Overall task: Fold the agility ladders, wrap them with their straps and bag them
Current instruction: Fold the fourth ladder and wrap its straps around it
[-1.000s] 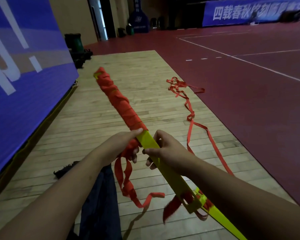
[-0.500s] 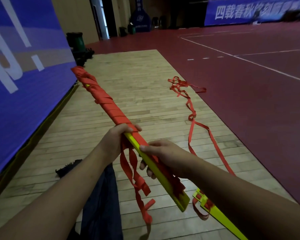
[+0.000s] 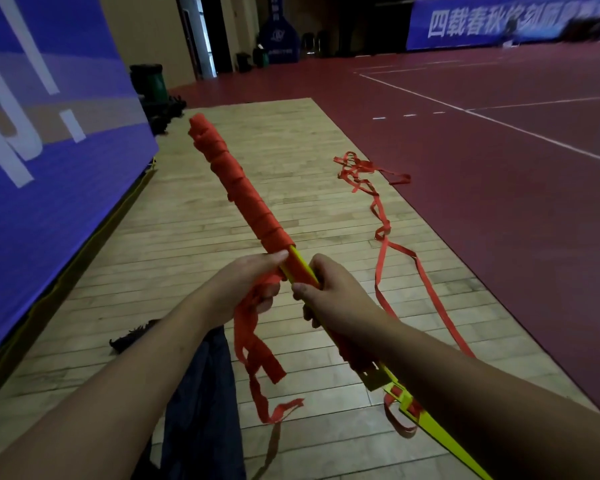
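Rung bundle (image 3: 300, 268): stiff, light, hold at wrap edge | strap (image 3: 250, 341): limp below grip | left hand (image 3: 246, 289), right hand (image 3: 340, 292): clamped on bundle

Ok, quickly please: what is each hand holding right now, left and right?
Left hand: closed, gripping the red strap beside the wrapped part.
Right hand: closed around the yellow folded ladder.

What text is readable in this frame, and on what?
"四载春秋": white characters on the far blue banner; the characters after it are blurred.
Huge white letter fragments on the left blue board: cropped, unreadable.
Round logo on the blue stand by the doorway: too small to read.
No print is visible on the agility ladder or red strap.
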